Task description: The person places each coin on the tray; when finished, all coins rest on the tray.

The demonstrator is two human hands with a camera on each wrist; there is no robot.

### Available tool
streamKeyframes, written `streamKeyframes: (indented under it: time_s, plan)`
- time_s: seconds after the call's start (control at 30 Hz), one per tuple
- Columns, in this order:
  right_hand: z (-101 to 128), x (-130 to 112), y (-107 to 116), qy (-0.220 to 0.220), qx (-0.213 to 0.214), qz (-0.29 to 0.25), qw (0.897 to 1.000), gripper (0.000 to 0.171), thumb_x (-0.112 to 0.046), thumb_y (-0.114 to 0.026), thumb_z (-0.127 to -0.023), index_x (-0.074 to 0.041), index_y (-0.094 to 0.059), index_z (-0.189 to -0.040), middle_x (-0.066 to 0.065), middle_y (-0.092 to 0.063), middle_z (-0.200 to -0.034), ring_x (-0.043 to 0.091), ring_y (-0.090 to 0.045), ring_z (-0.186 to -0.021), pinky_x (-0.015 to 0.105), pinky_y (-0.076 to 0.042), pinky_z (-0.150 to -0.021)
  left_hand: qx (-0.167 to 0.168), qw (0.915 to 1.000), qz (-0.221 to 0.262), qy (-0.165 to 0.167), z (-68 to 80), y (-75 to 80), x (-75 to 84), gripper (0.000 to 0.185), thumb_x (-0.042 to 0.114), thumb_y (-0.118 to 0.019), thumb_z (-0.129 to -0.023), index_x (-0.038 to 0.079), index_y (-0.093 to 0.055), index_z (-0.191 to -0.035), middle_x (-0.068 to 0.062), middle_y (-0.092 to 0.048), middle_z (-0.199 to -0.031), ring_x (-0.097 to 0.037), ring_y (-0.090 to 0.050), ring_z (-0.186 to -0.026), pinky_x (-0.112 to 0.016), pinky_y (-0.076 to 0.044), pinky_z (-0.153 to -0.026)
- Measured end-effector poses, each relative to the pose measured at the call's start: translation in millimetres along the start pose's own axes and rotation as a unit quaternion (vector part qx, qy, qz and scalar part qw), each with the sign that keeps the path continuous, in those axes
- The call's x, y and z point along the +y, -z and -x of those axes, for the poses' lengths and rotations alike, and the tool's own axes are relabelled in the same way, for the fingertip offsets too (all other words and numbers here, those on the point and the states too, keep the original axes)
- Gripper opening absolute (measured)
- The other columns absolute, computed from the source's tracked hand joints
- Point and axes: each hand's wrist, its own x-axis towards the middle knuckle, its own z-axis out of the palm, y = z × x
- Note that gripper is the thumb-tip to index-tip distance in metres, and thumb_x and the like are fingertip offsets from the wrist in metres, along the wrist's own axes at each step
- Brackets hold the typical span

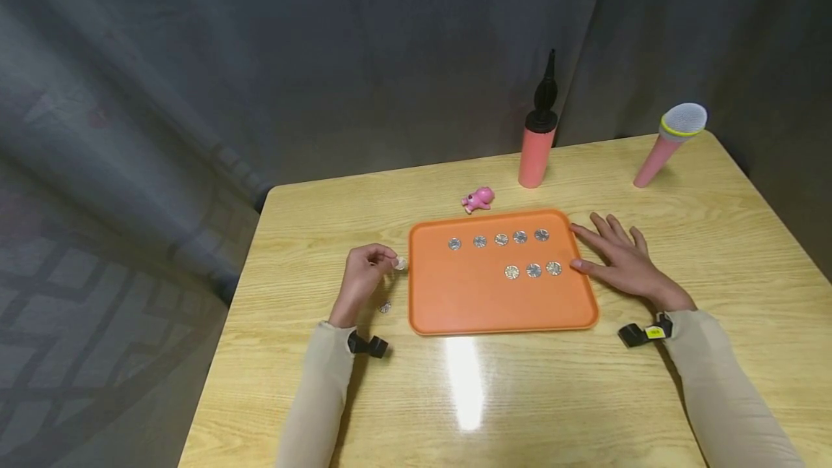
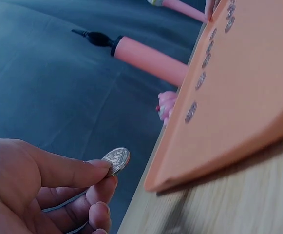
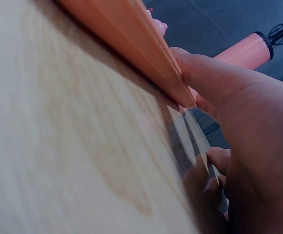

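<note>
No legible writing on the small round silver coin [image 2: 116, 160], pinched by its lower rim in the left hand [image 1: 361, 274], patterned face showing, just off the left edge of the flat orange plastic tray [image 1: 455, 302]. Eight matching coins [image 1: 500, 239] in two rows across the tray's far half. One more coin [image 1: 386, 307] flat on the wooden table [image 1: 585, 396] by the left wrist. Right hand [image 1: 620, 260] spread flat, thumb against the tray's right rim, holding nothing.

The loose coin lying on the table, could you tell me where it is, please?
In the head view, the coin lies on the table just left of the orange tray, below the left hand.
</note>
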Motion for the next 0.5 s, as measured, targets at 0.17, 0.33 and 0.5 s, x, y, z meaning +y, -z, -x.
streamKeyframes:
  time_s: [0.17, 0.33, 0.5]
  plan:
    - [-0.1, -1.2, 0.8, -0.004, -0.002, -0.001, 1.000, 0.074, -0.038, -0.062, -0.097, -0.017, -0.028, -0.159, 0.029, -0.005, -0.166, 0.051, 0.008, -0.153, 0.073, 0.015, -0.113, -0.016, 0.9998, -0.001, -0.009, -4.9, -16.6, 8.7, 0.008, -0.008, -0.065, -0.087, -0.006, -0.072, -0.090, -0.009, -0.065, -0.077, -0.016, -0.056, -0.070, -0.021, -0.045, -0.060]
    - [-0.1, -2.3, 1.3, -0.004, -0.002, -0.003, 1.000, 0.074, -0.038, -0.062, -0.097, -0.016, -0.028, -0.159, 0.029, -0.005, -0.166, 0.051, 0.008, -0.153, 0.073, 0.014, -0.113, -0.034, 0.9991, 0.000, -0.026, -9.4, -34.9, 15.9, 0.009, -0.011, -0.063, -0.085, -0.006, -0.071, -0.087, -0.008, -0.065, -0.073, -0.025, -0.060, -0.066, -0.023, -0.045, -0.056]
    - [0.0, -2.2, 0.7, -0.004, -0.001, -0.003, 1.000, 0.074, -0.038, -0.062, -0.097, -0.017, -0.029, -0.159, 0.029, -0.006, -0.166, 0.051, 0.008, -0.153, 0.073, 0.014, -0.113, -0.052, 0.9985, 0.003, -0.020, -11.9, -50.5, 21.0, 0.009, -0.009, -0.064, -0.086, -0.005, -0.072, -0.088, -0.005, -0.064, -0.073, -0.032, -0.060, -0.067, -0.023, -0.043, -0.054]
